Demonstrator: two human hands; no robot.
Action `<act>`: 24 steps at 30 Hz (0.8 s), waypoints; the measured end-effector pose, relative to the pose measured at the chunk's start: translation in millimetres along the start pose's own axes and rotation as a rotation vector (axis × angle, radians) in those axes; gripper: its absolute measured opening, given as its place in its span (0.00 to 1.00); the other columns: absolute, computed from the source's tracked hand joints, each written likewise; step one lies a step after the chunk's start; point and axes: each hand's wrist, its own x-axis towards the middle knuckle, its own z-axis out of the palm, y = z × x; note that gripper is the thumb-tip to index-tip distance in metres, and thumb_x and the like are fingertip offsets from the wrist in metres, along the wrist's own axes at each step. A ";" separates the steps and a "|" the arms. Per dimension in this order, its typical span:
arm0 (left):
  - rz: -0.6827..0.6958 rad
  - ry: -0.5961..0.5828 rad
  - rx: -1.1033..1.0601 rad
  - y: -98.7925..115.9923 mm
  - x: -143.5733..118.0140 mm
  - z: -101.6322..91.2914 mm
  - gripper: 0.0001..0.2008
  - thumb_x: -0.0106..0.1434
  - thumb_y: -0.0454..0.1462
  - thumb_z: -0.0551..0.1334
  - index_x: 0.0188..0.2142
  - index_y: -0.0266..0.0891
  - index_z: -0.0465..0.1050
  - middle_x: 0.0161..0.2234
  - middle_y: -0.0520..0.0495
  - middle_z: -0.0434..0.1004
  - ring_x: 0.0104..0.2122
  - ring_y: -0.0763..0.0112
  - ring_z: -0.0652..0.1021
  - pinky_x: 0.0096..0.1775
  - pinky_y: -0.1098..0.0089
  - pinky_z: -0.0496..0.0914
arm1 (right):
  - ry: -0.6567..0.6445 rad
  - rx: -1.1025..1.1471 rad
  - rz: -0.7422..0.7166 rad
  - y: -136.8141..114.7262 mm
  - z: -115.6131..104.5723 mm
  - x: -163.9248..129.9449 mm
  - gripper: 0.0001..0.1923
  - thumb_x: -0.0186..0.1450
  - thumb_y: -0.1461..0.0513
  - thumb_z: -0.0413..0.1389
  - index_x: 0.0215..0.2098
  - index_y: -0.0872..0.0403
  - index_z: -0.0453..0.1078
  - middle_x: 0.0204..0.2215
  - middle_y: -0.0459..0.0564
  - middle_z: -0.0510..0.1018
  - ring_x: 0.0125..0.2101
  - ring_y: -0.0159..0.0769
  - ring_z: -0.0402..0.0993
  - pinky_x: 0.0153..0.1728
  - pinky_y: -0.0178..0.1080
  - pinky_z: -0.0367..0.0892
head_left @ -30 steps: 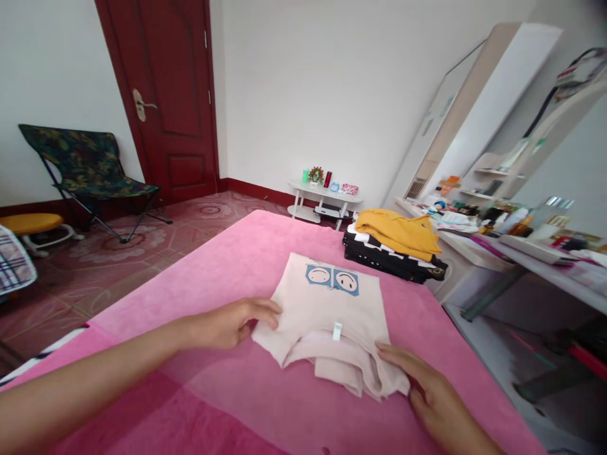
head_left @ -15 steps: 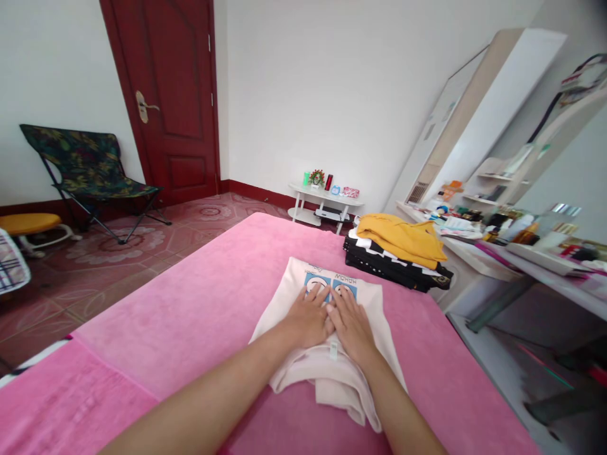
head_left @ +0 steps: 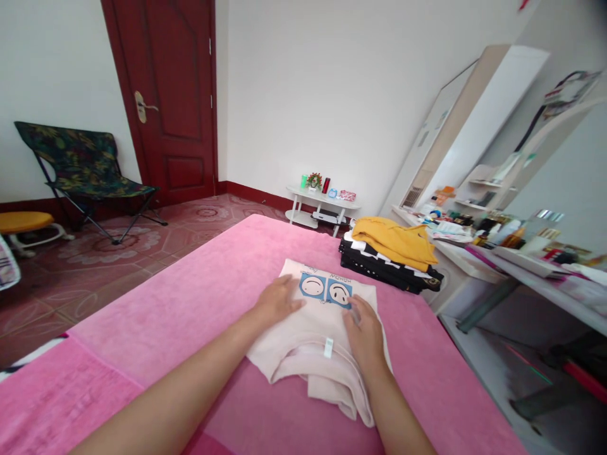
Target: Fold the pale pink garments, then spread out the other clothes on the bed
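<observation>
A cream T-shirt (head_left: 313,325) lies folded on the pink bedspread (head_left: 199,297), its neckline and white label towards me. Two blue squares with cartoon faces and dark lettering show on its far part. My left hand (head_left: 279,299) is over the shirt's left side, fingers stretched out and slightly blurred. Above the right side is my right hand (head_left: 364,328), fingers apart and a little bent, close to the right-hand face print. Neither hand grips the cloth.
Behind the shirt to the right sits a stack of folded clothes (head_left: 389,256), yellow on top of black and white. A cluttered dressing table (head_left: 455,253) borders the bed's right side. Farther off are a small white table (head_left: 303,193), a folding chair (head_left: 90,164) and a red door (head_left: 171,95).
My hands have moved apart from the shirt's middle, the left going left and the right going right. The printed faces they covered now show. The shirt stays folded.
</observation>
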 end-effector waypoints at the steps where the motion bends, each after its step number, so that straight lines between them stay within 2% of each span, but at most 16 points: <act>1: -0.096 0.038 -0.006 -11.7 0.0 -5.6 0.34 0.56 0.52 0.61 0.59 0.39 0.62 0.59 0.38 0.62 0.57 0.55 0.65 0.55 0.63 0.60 | 0.047 -0.071 0.040 3.0 -4.4 0.4 0.24 0.62 0.57 0.46 0.51 0.60 0.68 0.55 0.58 0.66 0.57 0.44 0.60 0.59 0.46 0.55; 3: -0.247 0.075 -0.029 -31.7 1.2 -16.5 0.36 0.52 0.54 0.63 0.57 0.38 0.64 0.54 0.38 0.69 0.51 0.54 0.71 0.49 0.64 0.66 | 0.077 -0.205 0.152 8.8 -13.2 2.3 0.29 0.61 0.55 0.47 0.57 0.62 0.62 0.58 0.61 0.62 0.58 0.50 0.57 0.58 0.50 0.54; 4: -0.297 0.073 -0.047 -39.1 2.2 -21.2 0.37 0.51 0.55 0.63 0.56 0.38 0.65 0.51 0.38 0.72 0.48 0.54 0.73 0.46 0.64 0.67 | 0.049 -0.240 0.225 11.6 -17.1 3.5 0.32 0.61 0.53 0.48 0.59 0.62 0.59 0.59 0.62 0.61 0.58 0.53 0.57 0.57 0.51 0.56; 6: -0.350 0.039 -0.096 -47.6 4.8 -28.3 0.38 0.49 0.58 0.63 0.52 0.35 0.69 0.46 0.38 0.75 0.44 0.53 0.76 0.41 0.65 0.68 | -0.065 -0.241 0.365 16.9 -23.4 6.0 0.36 0.61 0.50 0.47 0.61 0.62 0.54 0.57 0.64 0.63 0.56 0.55 0.60 0.54 0.52 0.59; 8: -0.352 -0.061 -0.189 -49.3 7.1 -32.0 0.36 0.47 0.60 0.63 0.44 0.33 0.74 0.41 0.38 0.78 0.40 0.53 0.77 0.38 0.66 0.69 | -0.169 -0.183 0.441 22.0 -27.4 8.3 0.39 0.60 0.47 0.47 0.63 0.61 0.51 0.55 0.64 0.65 0.54 0.54 0.64 0.52 0.51 0.62; 10: -0.332 -0.200 -0.333 -47.0 8.0 -32.6 0.34 0.44 0.59 0.65 0.38 0.32 0.76 0.36 0.40 0.80 0.36 0.53 0.78 0.35 0.67 0.70 | -0.208 -0.119 0.458 27.5 -29.1 10.3 0.42 0.58 0.46 0.49 0.64 0.60 0.49 0.55 0.64 0.66 0.53 0.54 0.66 0.51 0.51 0.62; 12: -0.310 -0.312 -0.495 -43.5 7.6 -31.5 0.31 0.41 0.55 0.69 0.37 0.32 0.76 0.34 0.42 0.80 0.35 0.54 0.79 0.33 0.67 0.71 | -0.220 -0.044 0.455 33.8 -29.1 11.9 0.45 0.56 0.46 0.53 0.64 0.59 0.48 0.55 0.63 0.66 0.53 0.53 0.66 0.52 0.51 0.61; 14: -0.290 -0.357 -0.671 -39.3 6.6 -30.7 0.31 0.39 0.50 0.71 0.38 0.32 0.76 0.35 0.42 0.80 0.35 0.54 0.79 0.34 0.66 0.72 | -0.212 0.060 0.440 39.8 -28.5 13.8 0.46 0.54 0.47 0.55 0.64 0.59 0.48 0.55 0.63 0.66 0.53 0.51 0.65 0.53 0.49 0.61; 17: -0.265 -0.350 -0.898 -26.0 4.3 -35.3 0.30 0.40 0.47 0.71 0.40 0.29 0.75 0.37 0.40 0.80 0.35 0.54 0.79 0.36 0.63 0.73 | -0.153 0.234 0.396 38.7 -29.8 16.8 0.44 0.53 0.50 0.57 0.62 0.59 0.51 0.55 0.60 0.67 0.53 0.46 0.66 0.53 0.44 0.62; 20: -0.091 -0.334 -0.992 6.0 -3.0 -47.5 0.29 0.46 0.46 0.69 0.45 0.30 0.73 0.41 0.40 0.78 0.39 0.56 0.78 0.41 0.63 0.72 | -0.112 0.268 0.335 12.1 -36.6 16.8 0.40 0.55 0.48 0.55 0.61 0.56 0.53 0.55 0.58 0.67 0.53 0.45 0.66 0.53 0.45 0.61; 22: 0.142 -0.380 -0.976 36.7 -12.5 -54.8 0.27 0.53 0.45 0.66 0.50 0.34 0.70 0.45 0.42 0.76 0.43 0.59 0.76 0.45 0.64 0.70 | -0.150 0.233 0.302 -18.3 -43.6 13.0 0.37 0.59 0.44 0.51 0.61 0.52 0.54 0.56 0.56 0.66 0.55 0.47 0.64 0.55 0.48 0.59; 24: 0.357 -0.454 -0.866 67.4 -24.0 -57.4 0.26 0.57 0.45 0.64 0.53 0.37 0.67 0.49 0.44 0.73 0.47 0.60 0.74 0.49 0.64 0.68 | -0.237 0.209 0.248 -49.2 -50.8 7.3 0.36 0.61 0.41 0.46 0.62 0.49 0.54 0.57 0.53 0.66 0.56 0.48 0.63 0.55 0.50 0.58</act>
